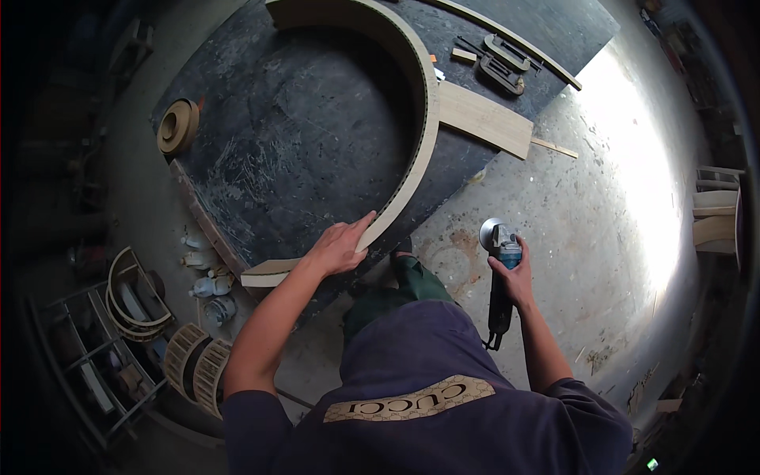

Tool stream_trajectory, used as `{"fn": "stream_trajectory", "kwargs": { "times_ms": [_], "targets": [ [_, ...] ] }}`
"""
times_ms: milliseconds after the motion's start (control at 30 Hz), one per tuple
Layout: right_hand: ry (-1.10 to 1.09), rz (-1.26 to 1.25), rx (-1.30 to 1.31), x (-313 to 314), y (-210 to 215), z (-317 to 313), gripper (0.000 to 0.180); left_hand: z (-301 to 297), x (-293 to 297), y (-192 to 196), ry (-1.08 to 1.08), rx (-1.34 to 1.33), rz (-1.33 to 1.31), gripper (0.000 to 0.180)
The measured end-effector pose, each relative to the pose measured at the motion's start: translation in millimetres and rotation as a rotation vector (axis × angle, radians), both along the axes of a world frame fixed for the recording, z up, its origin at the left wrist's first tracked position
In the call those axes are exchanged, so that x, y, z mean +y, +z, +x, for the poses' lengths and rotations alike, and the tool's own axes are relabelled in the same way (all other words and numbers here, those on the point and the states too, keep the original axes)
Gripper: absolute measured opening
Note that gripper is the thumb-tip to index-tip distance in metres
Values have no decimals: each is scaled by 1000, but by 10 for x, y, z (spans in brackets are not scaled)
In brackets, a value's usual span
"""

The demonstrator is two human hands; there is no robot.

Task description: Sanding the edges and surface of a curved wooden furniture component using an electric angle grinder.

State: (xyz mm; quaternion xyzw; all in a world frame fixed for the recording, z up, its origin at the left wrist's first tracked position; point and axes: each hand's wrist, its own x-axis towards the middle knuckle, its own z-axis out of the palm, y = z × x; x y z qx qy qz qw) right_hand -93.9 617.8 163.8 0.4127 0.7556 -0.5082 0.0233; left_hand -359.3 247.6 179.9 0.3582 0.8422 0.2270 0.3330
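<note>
A large curved wooden arch piece (419,134) lies on a dark, scratched workbench (301,134). My left hand (342,247) rests on the near end of the arch, fingers laid over its outer edge. My right hand (516,277) grips an angle grinder (499,269) with a blue body and black handle. The grinder is held off the bench, over the concrete floor, disc end pointing away from me. A flat wooden board (484,119) sticks out from the arch toward the right.
Metal clamps (503,67) and a thin wooden strip (514,39) lie at the bench's far right. A roll of edge banding (177,125) sits at the bench's left corner. Bottles (207,285), curved slatted parts (198,368) and a rack (103,348) stand on the left floor.
</note>
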Motion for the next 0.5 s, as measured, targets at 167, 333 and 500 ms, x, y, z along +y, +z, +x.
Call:
{"fn": "stream_trajectory", "kwargs": {
  "times_ms": [167, 333, 500],
  "targets": [
    [-31, -1, 29, -98, 18, -26, 101, -347, 219, -9, -80, -30, -76, 85],
    [-59, -3, -3, -158, 108, 14, 101, -722, 47, -32, -177, 33, -103, 88],
    [-84, -42, 6, -162, 24, 155, 102, -1267, -288, 92, -251, 75, -253, 86]
  ]
}}
